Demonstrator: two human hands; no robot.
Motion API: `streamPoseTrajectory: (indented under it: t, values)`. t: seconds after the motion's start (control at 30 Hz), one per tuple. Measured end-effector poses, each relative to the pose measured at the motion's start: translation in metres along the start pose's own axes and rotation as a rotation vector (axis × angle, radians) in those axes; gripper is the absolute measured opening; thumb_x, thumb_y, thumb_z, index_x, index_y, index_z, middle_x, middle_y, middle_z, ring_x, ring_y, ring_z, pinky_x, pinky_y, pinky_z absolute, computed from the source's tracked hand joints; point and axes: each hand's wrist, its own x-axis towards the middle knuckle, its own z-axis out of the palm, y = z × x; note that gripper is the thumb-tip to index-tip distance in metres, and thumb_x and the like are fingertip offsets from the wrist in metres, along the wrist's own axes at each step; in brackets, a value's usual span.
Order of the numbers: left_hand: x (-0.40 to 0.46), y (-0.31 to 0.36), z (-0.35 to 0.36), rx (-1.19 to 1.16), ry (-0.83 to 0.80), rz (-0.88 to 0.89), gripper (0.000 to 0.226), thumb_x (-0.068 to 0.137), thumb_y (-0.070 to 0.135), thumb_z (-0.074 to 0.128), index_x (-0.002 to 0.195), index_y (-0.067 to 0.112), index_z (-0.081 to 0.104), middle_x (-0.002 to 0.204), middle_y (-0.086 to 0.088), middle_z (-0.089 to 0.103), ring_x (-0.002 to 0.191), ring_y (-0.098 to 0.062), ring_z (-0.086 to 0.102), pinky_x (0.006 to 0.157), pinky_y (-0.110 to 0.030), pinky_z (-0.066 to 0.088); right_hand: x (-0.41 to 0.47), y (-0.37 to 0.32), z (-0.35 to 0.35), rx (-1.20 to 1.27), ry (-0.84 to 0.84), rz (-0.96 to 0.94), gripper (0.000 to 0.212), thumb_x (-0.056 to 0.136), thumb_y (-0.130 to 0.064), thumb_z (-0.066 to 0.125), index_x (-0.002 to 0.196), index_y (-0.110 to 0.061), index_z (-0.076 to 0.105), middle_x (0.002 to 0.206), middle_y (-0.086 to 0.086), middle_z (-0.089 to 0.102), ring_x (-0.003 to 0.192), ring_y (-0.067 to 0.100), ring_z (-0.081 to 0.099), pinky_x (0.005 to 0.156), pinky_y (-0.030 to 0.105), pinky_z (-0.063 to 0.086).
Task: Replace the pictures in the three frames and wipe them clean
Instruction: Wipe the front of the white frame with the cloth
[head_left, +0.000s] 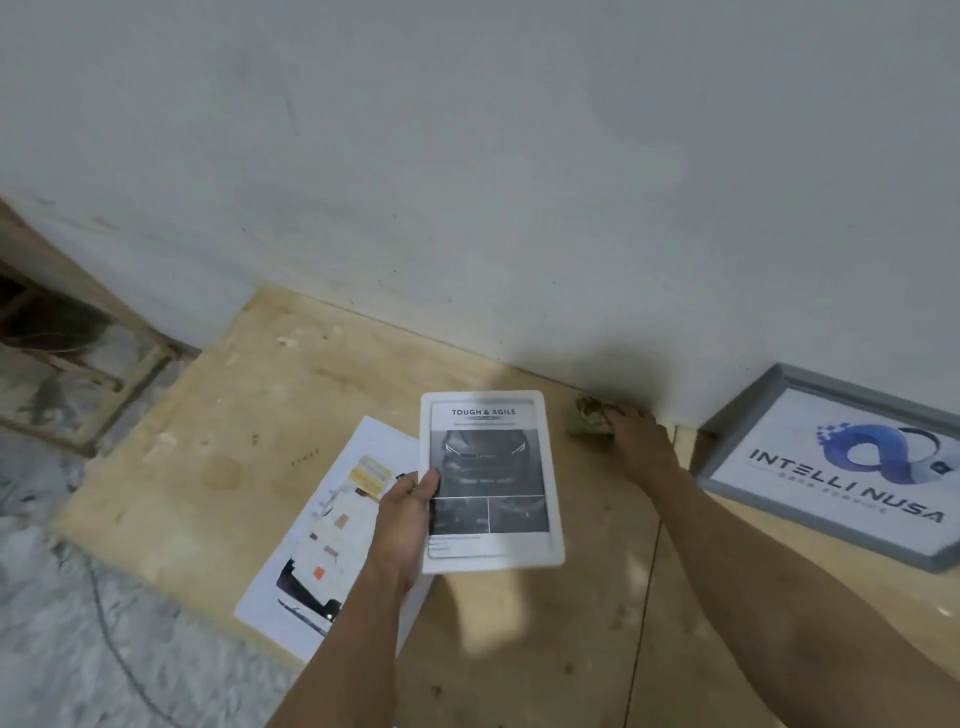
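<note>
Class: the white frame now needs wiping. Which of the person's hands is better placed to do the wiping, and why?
The right hand. It is already on the cloth by the wall, and it carries nothing else. The left hand is busy gripping the white frame by its edge, so it probably suits steadying it.

Both forearms are bare to the frame's edge, left hand (410, 512) and right hand (641, 441) ungloved.

2 picture frames: 1 white frame (492, 480) with car print, 1 grey frame (831, 467) with blue logo print; 1 loose printed sheet (332, 525); 1 crumpled cloth (589, 415); 2 hands: left hand (408, 512), right hand (639, 436); 1 plywood board floor (519, 623); 1 wooden rack (78, 374) at left; 1 thin cable (119, 654) on rug
</note>
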Motion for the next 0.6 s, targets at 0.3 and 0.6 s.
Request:
streamPoseTrajectory:
  t: [0.3, 0.6]
  values:
    - [-0.031, -0.005, 0.014, 0.013, 0.023, 0.098, 0.041, 0.096, 0.037, 0.057, 0.124, 0.008, 0.057, 0.117, -0.012, 0.072, 0.098, -0.027, 0.074, 0.093, -0.049, 0.056, -0.043, -0.071, -0.095, 0.461, 0.362, -0.402, 0.035, 0.093, 0.0, 0.047, 0.127, -0.001, 0.053, 0.124, 0.017, 0.061, 0.112, 0.031, 0.056, 0.092, 0.036, 0.043]
    - [-0.122, 0.0, 0.063, -0.246, 0.125, 0.266, 0.012, 0.101, 0.016, 0.053, 0.093, 0.006, 0.054, 0.085, -0.014, 0.065, 0.067, -0.022, 0.064, 0.056, -0.027, 0.053, -0.208, -0.045, -0.057, 0.366, 0.159, -0.662, 0.057, 0.082, -0.002, 0.056, 0.138, -0.01, 0.049, 0.144, 0.011, 0.049, 0.136, 0.027, 0.04, 0.116, 0.026, 0.02]
